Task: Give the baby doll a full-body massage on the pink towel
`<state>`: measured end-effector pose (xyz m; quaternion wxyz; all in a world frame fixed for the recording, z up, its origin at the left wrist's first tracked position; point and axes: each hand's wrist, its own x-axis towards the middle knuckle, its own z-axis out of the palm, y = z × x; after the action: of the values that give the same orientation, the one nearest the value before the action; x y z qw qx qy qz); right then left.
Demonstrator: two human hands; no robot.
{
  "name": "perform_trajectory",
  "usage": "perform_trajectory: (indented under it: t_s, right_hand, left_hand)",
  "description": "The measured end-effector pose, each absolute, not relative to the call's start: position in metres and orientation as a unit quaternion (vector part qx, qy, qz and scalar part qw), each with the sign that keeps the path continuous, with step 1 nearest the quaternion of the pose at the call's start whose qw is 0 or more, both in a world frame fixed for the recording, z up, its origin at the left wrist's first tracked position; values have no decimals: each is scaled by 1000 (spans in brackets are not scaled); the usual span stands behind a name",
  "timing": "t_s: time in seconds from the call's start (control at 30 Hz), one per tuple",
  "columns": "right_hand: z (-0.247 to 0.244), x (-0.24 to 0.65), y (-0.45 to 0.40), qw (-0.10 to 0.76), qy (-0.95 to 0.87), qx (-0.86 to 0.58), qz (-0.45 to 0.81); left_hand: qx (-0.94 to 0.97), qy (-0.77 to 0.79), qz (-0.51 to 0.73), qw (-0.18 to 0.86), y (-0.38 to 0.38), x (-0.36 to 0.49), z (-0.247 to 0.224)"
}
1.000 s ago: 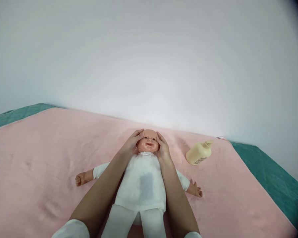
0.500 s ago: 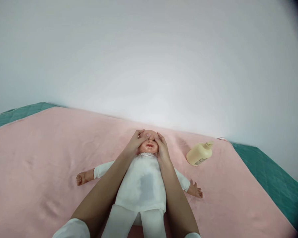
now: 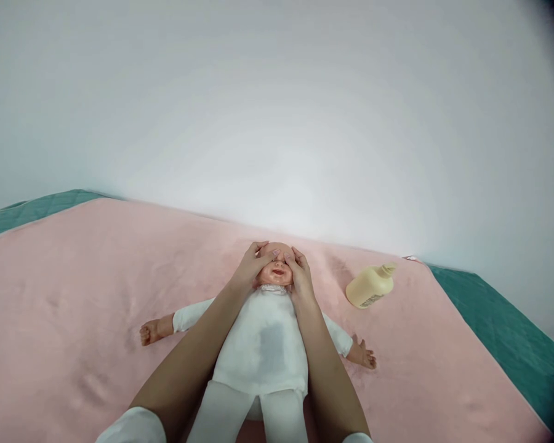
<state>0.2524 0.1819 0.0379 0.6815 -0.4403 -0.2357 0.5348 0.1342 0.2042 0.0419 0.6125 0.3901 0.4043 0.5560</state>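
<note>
A baby doll [image 3: 261,344] in white clothes lies on its back on a pink cloth, its arms spread to both sides. My left hand [image 3: 252,263] is at the left side of the doll's head, its thumb lying over one eye. On the other side of the head, my right hand [image 3: 300,268] has its thumb across the other eye. The fingers of both hands rest around the sides of the head. The doll's nose and mouth show between my hands.
A pale yellow pump bottle [image 3: 369,287] stands on the pink cloth [image 3: 96,277], right of the doll's head. Green quilted fabric [image 3: 503,320] shows at both sides. A pale wall [image 3: 277,111] rises behind.
My right thumb has shifted slightly left, from beside the doll's eye to over it. My left hand has hardly moved.
</note>
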Motion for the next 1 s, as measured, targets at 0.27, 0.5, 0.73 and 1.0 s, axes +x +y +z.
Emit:
perform_trajectory:
  t_s: [0.27,0.5,0.73,1.0]
  right_hand:
    - [47,253,179,682,-204,-424,561]
    - [49,256,180,685,-170,-406,581]
    - [46,263,183,670,-167,-377,617]
    - [44,271,184,655,-154,-370,641]
  left_hand:
    - [393,407,533,629,199,130,55]
    - [361,398,516,667,190,126,77]
    - [344,379,507,694,192,121,76]
    - [324,392,502,700,193,118,82]
